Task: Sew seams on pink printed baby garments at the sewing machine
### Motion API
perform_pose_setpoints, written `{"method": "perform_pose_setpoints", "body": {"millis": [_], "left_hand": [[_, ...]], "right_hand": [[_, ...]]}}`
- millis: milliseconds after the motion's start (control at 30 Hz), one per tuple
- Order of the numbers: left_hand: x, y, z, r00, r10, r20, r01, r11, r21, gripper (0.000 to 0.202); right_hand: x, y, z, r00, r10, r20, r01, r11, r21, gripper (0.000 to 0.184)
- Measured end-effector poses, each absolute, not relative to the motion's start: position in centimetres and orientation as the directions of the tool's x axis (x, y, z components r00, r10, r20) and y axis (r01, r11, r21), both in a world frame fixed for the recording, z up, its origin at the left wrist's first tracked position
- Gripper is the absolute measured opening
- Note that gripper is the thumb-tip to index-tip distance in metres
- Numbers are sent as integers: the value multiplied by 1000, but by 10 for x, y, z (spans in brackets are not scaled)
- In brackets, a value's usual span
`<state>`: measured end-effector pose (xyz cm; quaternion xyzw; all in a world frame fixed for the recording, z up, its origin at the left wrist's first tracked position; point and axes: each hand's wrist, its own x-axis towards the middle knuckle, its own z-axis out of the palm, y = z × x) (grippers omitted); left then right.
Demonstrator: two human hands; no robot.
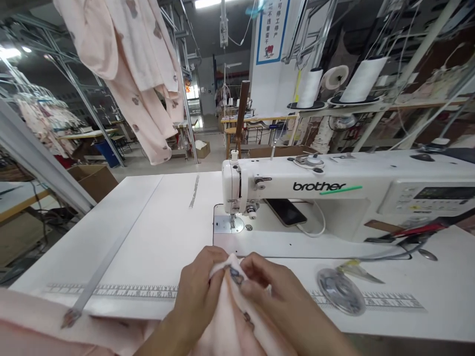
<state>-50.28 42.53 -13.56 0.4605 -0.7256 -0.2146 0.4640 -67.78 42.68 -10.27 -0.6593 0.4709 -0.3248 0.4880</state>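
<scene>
Pale pink printed fabric (218, 329) hangs over the front edge of the white table, its upper edge raised between my two hands. My left hand (198, 282) is closed on that edge, thumb and fingers pinching it. On the other side, my right hand (269, 284) pinches the same cloth with thumb and forefinger. Just beyond the hands stands a white sewing machine (308, 178); its needle and presser foot (233, 222) are above a metal plate. The fabric is in front of the foot, apart from it.
A phone (285, 211) with a white cable lies under the machine arm. At right are a clear round dish (340, 291) and thread snips (404, 230). A printed ruler (129, 291) runs along the table front. Pink garments (137, 64) hang at upper left; thread cones (363, 79) stand behind.
</scene>
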Motion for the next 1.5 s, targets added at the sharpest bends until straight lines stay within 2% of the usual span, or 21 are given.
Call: {"method": "perform_pose_setpoints", "body": {"millis": [67,100,167,233,300,433,567,700,933,1167,1500], "left_hand": [[-505,424,-131,-91,-921,380,-444,379,812,15],[-506,423,-126,-73,-959,273,-405,279,871,18],[-506,420,-116,-131,-991,31,-316,71,946,32],[-503,416,-106,-249,-965,-82,-283,-8,959,41],[-500,413,-99,-321,-945,-64,-292,35,956,42],[-500,409,-96,-364,-929,-64,-327,64,943,35],[-506,399,-99,-230,-964,-130,-408,-26,913,21],[-510,370,-109,-176,-976,-132,-450,-39,892,19],[-505,317,-138,-368,-904,-219,-438,-40,898,23],[-509,291,-157,-278,-935,-218,-589,-14,808,16],[-520,280,-159,-259,-938,-230,-614,-24,789,12]], "right_hand": [[-674,430,-103,286,-958,-19,-467,-122,-876,20],[-672,430,-103,279,-960,9,-492,-151,-858,20],[-672,427,-106,325,-942,81,-449,-229,-863,22],[-674,422,-108,392,-909,144,-378,-302,-875,22],[-678,417,-110,421,-885,199,-360,-364,-859,22],[-681,412,-114,392,-883,258,-432,-425,-796,23],[-678,407,-117,234,-948,214,-537,-310,-785,18],[-675,387,-122,100,-979,178,-630,-201,-750,16],[-674,338,-144,73,-997,39,-732,-81,-677,14],[-669,307,-155,44,-995,-84,-829,11,-559,7],[-674,296,-163,-15,-997,-74,-885,48,-463,13]]}}
